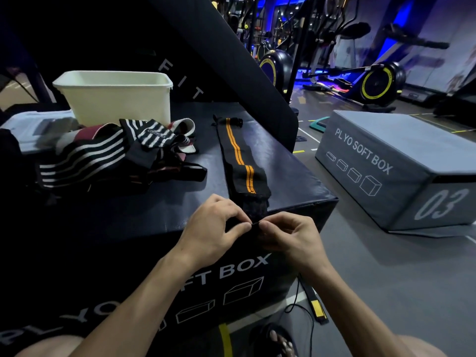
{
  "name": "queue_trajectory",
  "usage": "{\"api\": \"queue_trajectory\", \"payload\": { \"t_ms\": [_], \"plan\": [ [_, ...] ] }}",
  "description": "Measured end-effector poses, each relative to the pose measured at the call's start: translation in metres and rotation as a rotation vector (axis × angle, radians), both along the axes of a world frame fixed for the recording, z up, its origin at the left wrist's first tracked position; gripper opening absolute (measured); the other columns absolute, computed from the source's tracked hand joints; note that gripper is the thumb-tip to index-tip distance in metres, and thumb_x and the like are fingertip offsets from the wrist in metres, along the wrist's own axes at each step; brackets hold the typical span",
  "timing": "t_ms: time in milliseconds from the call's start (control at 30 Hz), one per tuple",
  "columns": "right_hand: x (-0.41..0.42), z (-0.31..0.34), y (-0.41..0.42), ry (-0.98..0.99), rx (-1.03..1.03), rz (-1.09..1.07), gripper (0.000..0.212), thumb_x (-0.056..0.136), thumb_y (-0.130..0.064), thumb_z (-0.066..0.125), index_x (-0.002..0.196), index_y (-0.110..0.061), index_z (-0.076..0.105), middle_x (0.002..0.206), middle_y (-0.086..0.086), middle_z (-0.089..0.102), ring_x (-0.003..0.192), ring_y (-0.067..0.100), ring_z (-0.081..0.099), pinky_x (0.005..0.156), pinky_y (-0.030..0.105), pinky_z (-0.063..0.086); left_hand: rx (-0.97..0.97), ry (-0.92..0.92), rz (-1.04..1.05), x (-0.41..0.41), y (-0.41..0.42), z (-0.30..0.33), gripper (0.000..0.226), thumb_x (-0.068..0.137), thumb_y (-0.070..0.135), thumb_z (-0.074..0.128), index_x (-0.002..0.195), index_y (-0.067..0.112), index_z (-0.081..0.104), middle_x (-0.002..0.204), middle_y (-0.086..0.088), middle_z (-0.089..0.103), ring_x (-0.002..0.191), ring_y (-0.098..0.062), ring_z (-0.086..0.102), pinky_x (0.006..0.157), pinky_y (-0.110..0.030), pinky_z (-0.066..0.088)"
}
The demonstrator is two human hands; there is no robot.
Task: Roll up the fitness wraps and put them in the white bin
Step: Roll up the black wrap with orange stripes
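Plyo boxes fill most of what I see: the black soft box [257,161] right under my hands, and a grey one [401,166] marked 03 well apart on the floor to the right. On the black box's far left corner stands the white bin [113,99], upright. Just in front of it lies a loose heap of black-and-white striped wraps [103,153], unrolled. To the right of the heap, a black wrap with orange stripes [240,155] lies flat, its long axis running from the far side of the box top straight toward me, its near end hanging just over the front edge. That near end is exactly where my grip is: my left hand [213,228] and right hand [291,235] meet there, thumbs and forefingers curled and pinching the wrap's dark tip between them, fingertips nearly touching.
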State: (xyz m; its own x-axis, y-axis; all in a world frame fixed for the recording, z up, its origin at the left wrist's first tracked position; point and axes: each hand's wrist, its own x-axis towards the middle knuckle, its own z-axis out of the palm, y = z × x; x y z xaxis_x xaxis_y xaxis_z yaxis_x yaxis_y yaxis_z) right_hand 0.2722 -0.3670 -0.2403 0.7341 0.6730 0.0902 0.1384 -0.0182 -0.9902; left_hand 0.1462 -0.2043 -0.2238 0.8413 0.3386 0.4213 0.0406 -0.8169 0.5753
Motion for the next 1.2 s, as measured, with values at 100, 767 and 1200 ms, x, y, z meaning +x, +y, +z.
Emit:
{"api": "queue_trajectory", "payload": {
  "t_ms": [100,767,1200],
  "plan": [
    [-0.002,-0.001,0.004,0.055,0.044,-0.023,0.008,0.089,-0.011,0.077,0.089,-0.003,0.078,0.083,0.019,0.076,0.083,0.032,0.076,0.073,0.044,0.064,-0.045,-0.032,0.076,0.001,-0.006,0.000,0.003,0.086,0.034,0.079,0.089,0.033,0.080,0.085,0.022,0.069,0.102,0.001,0.055,0.087,-0.015,0.044],
    [-0.014,0.000,0.016,0.123,0.142,-0.165,0.010,0.085,-0.011,0.081,0.086,-0.004,0.076,0.081,0.018,0.076,0.078,0.032,0.077,0.067,0.035,0.062,-0.174,-0.093,0.205,0.003,-0.016,-0.002,0.011,0.083,0.032,0.082,0.092,0.040,0.079,0.085,0.017,0.068,0.100,0.002,0.059,0.084,-0.021,0.053],
    [-0.017,0.003,0.015,0.168,0.168,-0.120,0.014,0.088,-0.010,0.077,0.087,0.003,0.073,0.081,0.020,0.075,0.074,0.027,0.076,0.066,0.031,0.061,-0.111,-0.168,0.174,0.000,-0.020,-0.004,0.015,0.085,0.023,0.081,0.094,0.035,0.078,0.078,0.025,0.061,0.096,-0.008,0.059,0.084,-0.026,0.052]
  ]
}}
